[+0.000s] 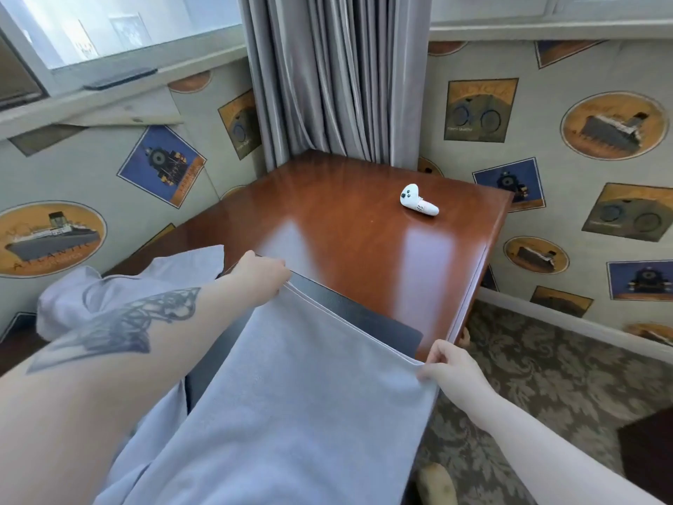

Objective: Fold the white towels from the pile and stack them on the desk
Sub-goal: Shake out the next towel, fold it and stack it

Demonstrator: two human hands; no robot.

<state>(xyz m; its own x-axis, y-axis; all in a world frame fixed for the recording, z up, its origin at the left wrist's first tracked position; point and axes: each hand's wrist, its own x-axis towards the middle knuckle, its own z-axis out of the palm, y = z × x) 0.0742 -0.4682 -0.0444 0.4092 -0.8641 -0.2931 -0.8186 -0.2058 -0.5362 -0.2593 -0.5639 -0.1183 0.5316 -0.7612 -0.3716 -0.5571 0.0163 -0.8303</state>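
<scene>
While both hands pinch towel (291, 395) corners; long axis seemingly desk-to-viewer

Towel (291, 388) draped over the worktop (364, 213) near edge, above a mat (364, 318); towel pile (120, 297) at left; controller (418, 200) at far right, curtain (338, 78) behind.

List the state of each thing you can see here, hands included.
Towel: doubled over, stretched between both hands, draped off the desk's near edge.
Left hand: pinches one top corner.
Right hand: pinches the other corner.
Towel pile: rumpled, unfolded.
Desk: no folded stack visible.
White controller: lying on its side.
Curtain: drawn, bunched.
</scene>
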